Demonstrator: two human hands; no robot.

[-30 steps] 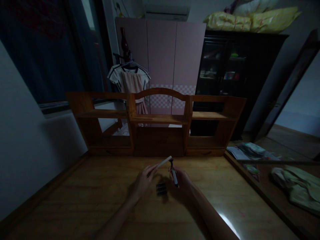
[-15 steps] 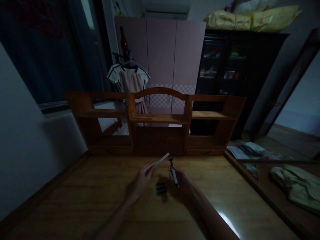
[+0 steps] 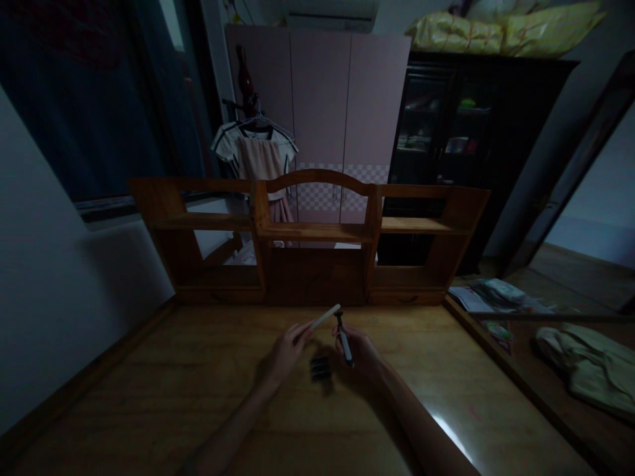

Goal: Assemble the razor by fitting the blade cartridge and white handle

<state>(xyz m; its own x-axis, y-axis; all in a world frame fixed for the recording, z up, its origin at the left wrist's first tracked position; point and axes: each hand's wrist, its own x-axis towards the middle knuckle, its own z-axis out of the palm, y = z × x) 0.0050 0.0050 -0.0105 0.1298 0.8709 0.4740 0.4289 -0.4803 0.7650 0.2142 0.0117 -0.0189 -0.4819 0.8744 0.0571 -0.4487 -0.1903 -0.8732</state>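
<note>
My left hand (image 3: 289, 348) is closed on the lower end of a slim white stick (image 3: 325, 317), which slants up to the right. Its far tip is beside the dark head of a razor; whether they touch I cannot tell. That razor (image 3: 345, 345), with a grey and black handle, is held upright and slightly tilted in the closed fingers of my right hand (image 3: 362, 348). Between and below my hands, a small group of black razor cartridges (image 3: 320, 369) lies on the wooden desk (image 3: 208, 383). Dim light hides their finer details.
A wooden shelf unit (image 3: 317, 231) stands along the desk's back edge. To the right, beyond the raised desk edge, are papers (image 3: 479, 295) and a pale green cloth item (image 3: 590, 363). A white wall (image 3: 44, 297) borders the left side.
The white stick's tip has moved slightly right, up to the razor's head. Both hands keep their hold, and the view has tilted down a little.
</note>
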